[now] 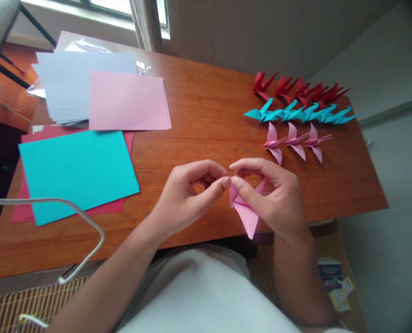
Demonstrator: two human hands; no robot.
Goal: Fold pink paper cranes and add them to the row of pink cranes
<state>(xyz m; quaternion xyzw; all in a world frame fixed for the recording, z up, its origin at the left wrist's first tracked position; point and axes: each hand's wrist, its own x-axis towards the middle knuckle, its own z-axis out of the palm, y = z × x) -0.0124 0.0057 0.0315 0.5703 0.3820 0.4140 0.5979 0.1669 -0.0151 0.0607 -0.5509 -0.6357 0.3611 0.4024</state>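
Note:
A pink origami crane, partly folded open with pointed ends, is held above the near edge of the table. My right hand is closed on it, with thumb and fingers pinching the paper, and hides part of its body. At the crane's upper left point, my left hand is closed in a pinch, thumb against fingertips. Beyond my right hand, a short row of finished pink cranes lies on the table.
Blue cranes and red cranes stand in rows at the far right of the wooden table. On the left lie pink sheets, pale blue sheets and turquoise paper over red sheets. A white cable bends across the front left.

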